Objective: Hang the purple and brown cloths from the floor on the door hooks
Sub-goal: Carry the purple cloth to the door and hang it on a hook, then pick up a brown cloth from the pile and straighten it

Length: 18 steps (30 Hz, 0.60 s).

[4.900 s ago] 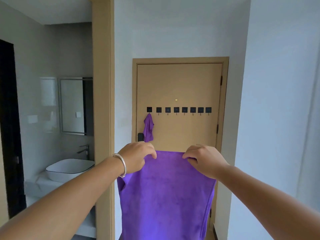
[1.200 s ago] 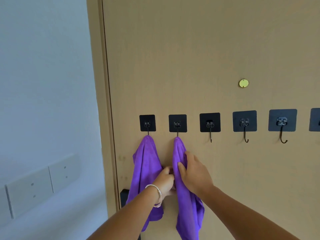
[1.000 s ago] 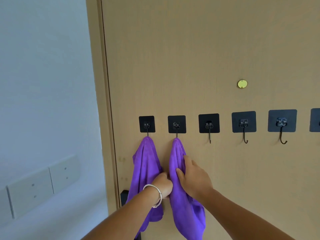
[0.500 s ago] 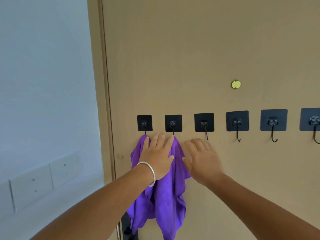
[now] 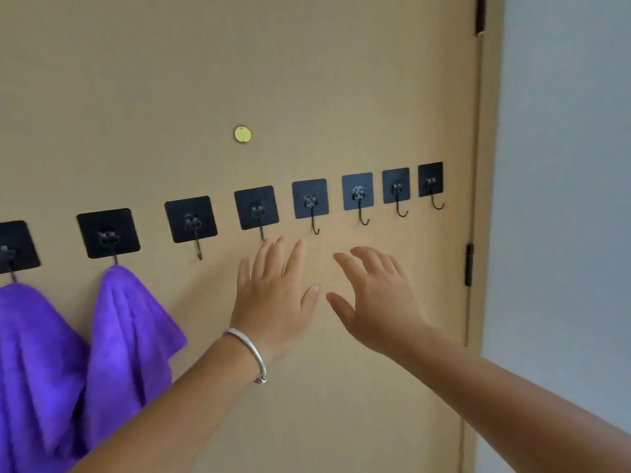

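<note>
Two purple cloths hang on the tan door [image 5: 307,80]: one [image 5: 30,353] from the leftmost hook at the frame's left edge, the other [image 5: 126,343] from the second hook [image 5: 108,233]. My left hand [image 5: 273,295], with a silver bracelet on its wrist, is held up with fingers spread in front of the door, just below the fourth hook [image 5: 256,208]. Beside it, my right hand [image 5: 375,298] is likewise spread and holds nothing. Neither hand touches a cloth. No brown cloth is in view.
A row of black square stick-on hooks runs across the door; several to the right, such as [image 5: 358,192], carry nothing. A round brass peephole [image 5: 242,134] sits above them. The door frame [image 5: 476,199] and a pale wall [image 5: 563,199] lie to the right.
Both hands have let go of the second purple cloth and moved right, away from it. My view has swung right, so the cloths now sit at the left edge.
</note>
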Tool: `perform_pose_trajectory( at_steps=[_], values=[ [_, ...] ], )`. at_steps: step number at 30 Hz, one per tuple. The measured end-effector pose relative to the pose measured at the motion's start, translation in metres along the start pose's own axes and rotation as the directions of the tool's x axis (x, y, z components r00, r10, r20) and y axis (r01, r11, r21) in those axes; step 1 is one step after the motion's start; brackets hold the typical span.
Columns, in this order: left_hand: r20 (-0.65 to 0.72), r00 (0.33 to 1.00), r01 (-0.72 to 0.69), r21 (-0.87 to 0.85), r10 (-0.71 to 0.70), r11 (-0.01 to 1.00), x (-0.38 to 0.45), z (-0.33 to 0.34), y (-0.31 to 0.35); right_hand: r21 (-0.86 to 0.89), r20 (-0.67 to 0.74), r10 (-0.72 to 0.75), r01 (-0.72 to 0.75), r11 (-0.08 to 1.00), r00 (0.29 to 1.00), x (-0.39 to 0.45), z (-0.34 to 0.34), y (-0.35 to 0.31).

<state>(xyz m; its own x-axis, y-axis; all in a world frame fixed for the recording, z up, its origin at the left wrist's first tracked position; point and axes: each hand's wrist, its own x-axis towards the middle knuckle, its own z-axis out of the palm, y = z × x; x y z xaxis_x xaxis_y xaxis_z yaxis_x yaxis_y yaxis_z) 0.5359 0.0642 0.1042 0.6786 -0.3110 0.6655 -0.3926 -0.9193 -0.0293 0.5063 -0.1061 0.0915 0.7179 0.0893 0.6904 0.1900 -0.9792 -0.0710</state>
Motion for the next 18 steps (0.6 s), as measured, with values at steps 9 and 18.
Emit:
perform_pose_trajectory(
  at_steps=[9,18],
  values=[
    [-0.026,0.925,-0.371,-0.286,0.379,0.884,0.03,0.015,0.128,-0.337,-0.088,0.409,-0.413,0.846,0.908,-0.078,-0.091,0.072],
    [-0.155,0.74,-0.602,-0.586,0.655,0.542,-0.03,-0.016,0.267,-0.593,-0.273,0.707,-0.692,0.411,0.653,-0.22,-0.201,0.066]
  ],
)
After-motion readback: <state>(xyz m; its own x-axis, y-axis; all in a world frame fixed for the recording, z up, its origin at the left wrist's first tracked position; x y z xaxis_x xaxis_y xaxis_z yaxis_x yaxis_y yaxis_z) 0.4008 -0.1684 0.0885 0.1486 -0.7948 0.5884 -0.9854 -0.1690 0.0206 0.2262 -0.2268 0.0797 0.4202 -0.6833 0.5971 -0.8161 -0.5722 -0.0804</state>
